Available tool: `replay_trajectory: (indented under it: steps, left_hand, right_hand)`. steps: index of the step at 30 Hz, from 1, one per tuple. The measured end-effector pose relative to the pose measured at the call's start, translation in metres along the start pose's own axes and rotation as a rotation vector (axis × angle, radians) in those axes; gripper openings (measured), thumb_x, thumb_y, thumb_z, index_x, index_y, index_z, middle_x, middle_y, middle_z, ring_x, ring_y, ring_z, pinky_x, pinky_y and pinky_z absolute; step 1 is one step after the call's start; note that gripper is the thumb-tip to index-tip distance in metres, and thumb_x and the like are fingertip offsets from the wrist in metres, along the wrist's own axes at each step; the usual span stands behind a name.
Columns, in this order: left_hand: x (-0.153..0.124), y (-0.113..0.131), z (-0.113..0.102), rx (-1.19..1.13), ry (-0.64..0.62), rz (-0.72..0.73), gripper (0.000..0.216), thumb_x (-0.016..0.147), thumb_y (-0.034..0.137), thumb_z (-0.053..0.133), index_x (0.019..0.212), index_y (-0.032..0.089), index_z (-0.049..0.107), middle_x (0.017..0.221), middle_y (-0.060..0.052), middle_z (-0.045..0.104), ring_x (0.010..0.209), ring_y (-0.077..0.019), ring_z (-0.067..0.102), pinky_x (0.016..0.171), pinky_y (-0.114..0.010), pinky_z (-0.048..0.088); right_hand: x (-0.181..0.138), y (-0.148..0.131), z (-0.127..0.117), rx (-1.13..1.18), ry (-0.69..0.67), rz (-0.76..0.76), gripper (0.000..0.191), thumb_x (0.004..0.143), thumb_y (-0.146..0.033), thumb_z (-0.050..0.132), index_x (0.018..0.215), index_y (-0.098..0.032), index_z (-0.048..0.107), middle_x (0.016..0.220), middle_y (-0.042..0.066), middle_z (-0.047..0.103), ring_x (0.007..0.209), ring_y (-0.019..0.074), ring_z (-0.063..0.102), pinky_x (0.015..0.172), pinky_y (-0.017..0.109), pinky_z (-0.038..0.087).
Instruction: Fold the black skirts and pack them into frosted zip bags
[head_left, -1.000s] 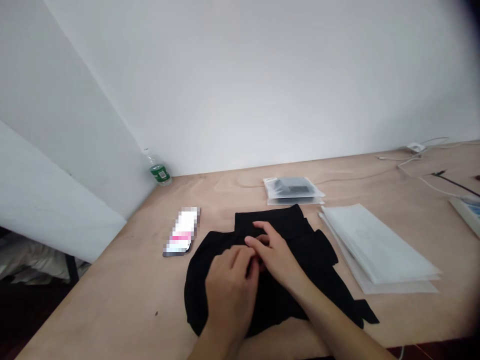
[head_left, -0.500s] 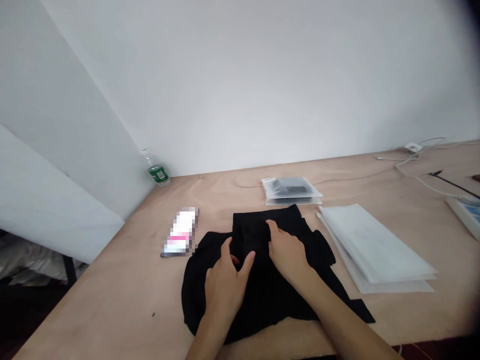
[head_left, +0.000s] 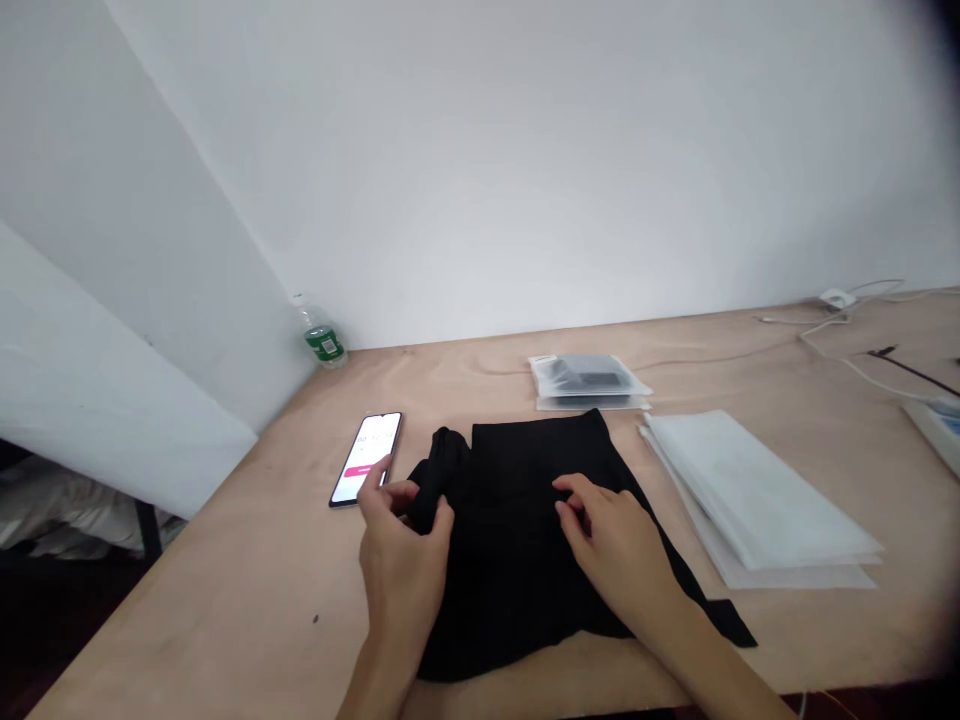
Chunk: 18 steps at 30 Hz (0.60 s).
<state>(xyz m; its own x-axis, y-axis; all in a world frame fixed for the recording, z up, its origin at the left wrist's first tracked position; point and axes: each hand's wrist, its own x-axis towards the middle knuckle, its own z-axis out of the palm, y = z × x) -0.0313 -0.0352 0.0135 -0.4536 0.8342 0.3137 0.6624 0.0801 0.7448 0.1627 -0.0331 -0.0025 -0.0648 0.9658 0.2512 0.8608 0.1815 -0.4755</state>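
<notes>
A flat black cloth garment [head_left: 517, 570] lies on the light wooden tabletop [head_left: 225, 570], and its top left part is bunched up in a soft lump. The left hand [head_left: 401, 545] pinches that lump between its thumb and fingers, just beside a black phone with a lit screen [head_left: 366, 458], while the right hand [head_left: 615, 540] lies open with bent fingers [head_left: 570, 495] on the cloth. A pile of flat, see-through white plastic bags [head_left: 757, 500] sits just right of the cloth, and a small clear bag with something grey inside [head_left: 589, 382] sits just behind it.
</notes>
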Motion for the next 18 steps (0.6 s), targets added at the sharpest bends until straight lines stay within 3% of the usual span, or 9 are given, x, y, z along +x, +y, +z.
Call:
replay_trajectory:
  steps: [3, 5, 7, 12, 18]
  left_hand:
    - [-0.012, 0.004, 0.014, -0.045, 0.005, 0.300, 0.059, 0.077, 0.021, 0.056, 0.129, 0.023, 0.031, 0.096, -0.004, 0.056, 0.087, -0.0185, 0.058, 0.075, -0.033, 0.049]
    - [-0.023, 0.004, 0.025, -0.028, -0.101, 0.573, 0.054, 0.078, 0.014, 0.053, 0.128, 0.024, 0.035, 0.104, -0.006, 0.055, 0.097, -0.0201, 0.055, 0.081, -0.035, 0.048]
    - [-0.032, 0.000, 0.033, 0.047, -0.202, 0.737, 0.051, 0.077, 0.011, 0.053, 0.125, 0.024, 0.040, 0.112, -0.008, 0.054, 0.104, -0.0229, 0.051, 0.084, -0.039, 0.046]
    - [-0.041, -0.016, 0.032, 0.121, -0.199, 0.675, 0.032, 0.076, 0.011, 0.055, 0.106, 0.020, 0.054, 0.105, -0.009, 0.054, 0.096, -0.0227, 0.054, 0.077, -0.038, 0.050]
    - [-0.041, -0.024, 0.026, 0.016, -0.138, 0.734, 0.024, 0.079, 0.005, 0.047, 0.095, 0.021, 0.058, 0.089, -0.005, 0.056, 0.080, -0.0165, 0.056, 0.067, -0.029, 0.051]
  right_hand:
    - [-0.001, 0.008, 0.005, 0.141, -0.088, 0.086, 0.024, 0.084, -0.023, 0.040, 0.101, -0.025, 0.058, 0.075, 0.000, 0.068, 0.066, 0.0176, 0.062, 0.062, 0.029, 0.041]
    - [0.001, 0.011, 0.006, 0.248, -0.100, 0.158, 0.026, 0.086, -0.027, 0.038, 0.105, -0.024, 0.056, 0.072, -0.001, 0.068, 0.067, 0.0175, 0.064, 0.061, 0.028, 0.042]
    - [0.002, 0.013, 0.006, 0.311, -0.086, 0.234, 0.031, 0.089, -0.034, 0.034, 0.111, -0.025, 0.053, 0.072, 0.000, 0.067, 0.064, 0.0176, 0.064, 0.059, 0.027, 0.042]
    - [0.001, 0.008, 0.006, 0.361, -0.076, 0.292, 0.041, 0.084, -0.049, 0.040, 0.117, -0.025, 0.048, 0.070, -0.001, 0.064, 0.061, 0.0184, 0.061, 0.057, 0.028, 0.042]
    - [-0.007, -0.004, 0.006, 0.412, -0.097, 0.224, 0.045, 0.081, -0.036, 0.047, 0.123, -0.023, 0.041, 0.065, -0.003, 0.059, 0.053, 0.0155, 0.056, 0.053, 0.027, 0.041]
